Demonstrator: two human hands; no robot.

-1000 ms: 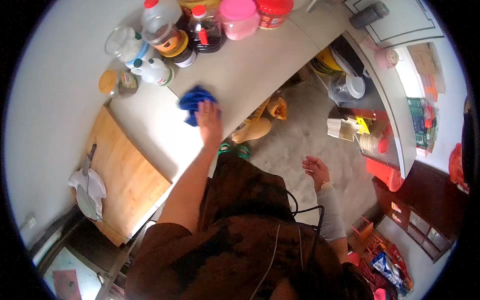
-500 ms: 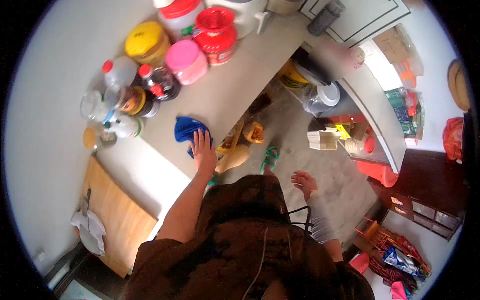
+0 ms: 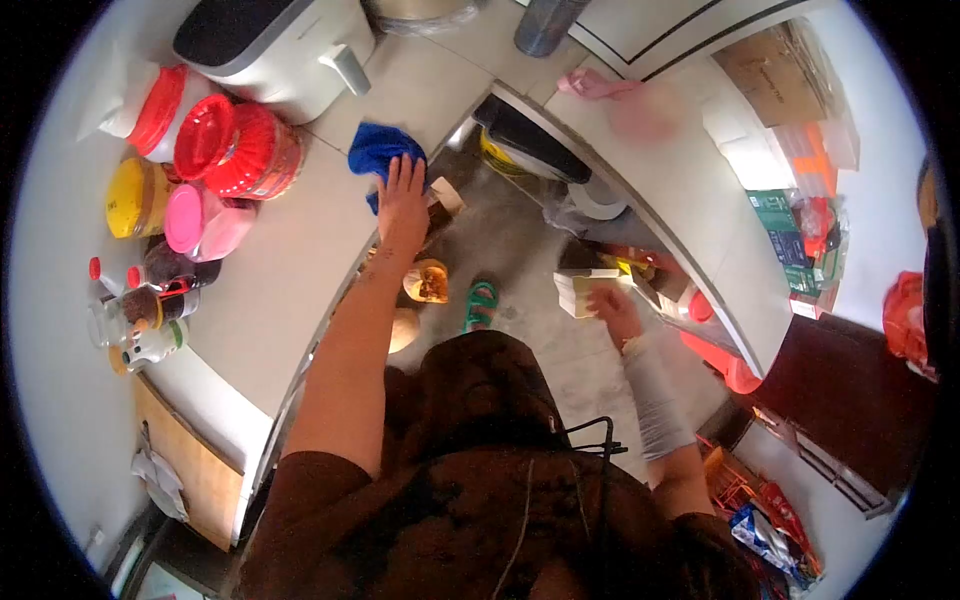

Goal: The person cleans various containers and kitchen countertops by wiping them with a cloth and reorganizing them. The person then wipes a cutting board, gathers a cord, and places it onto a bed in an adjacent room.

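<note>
A crumpled blue cloth [image 3: 384,150] lies on the pale tiled counter [image 3: 300,240], close to its front edge. My left hand [image 3: 402,200] presses on the cloth with the palm down, its fingers stretched out over the right part of it. Above the floor at the right, my right hand [image 3: 614,308] hangs in the air with loosely bent, parted fingers and nothing in it. A clear wrap covers that forearm. Behind the right hand, a cream open box [image 3: 577,292] shows in part.
Left of the cloth stand a red-lidded jar [image 3: 255,150], a pink-lidded jar [image 3: 210,222], several bottles and a white appliance [image 3: 290,70]. A cutting board [image 3: 190,460] lies at the lower left. Cut squash [image 3: 428,282] sits on the floor. Shelves curve round at the right.
My left hand and the blue cloth have moved along the counter, away from the cutting board and up beside the white appliance. The view has shifted the same way, and one foot has stepped.
</note>
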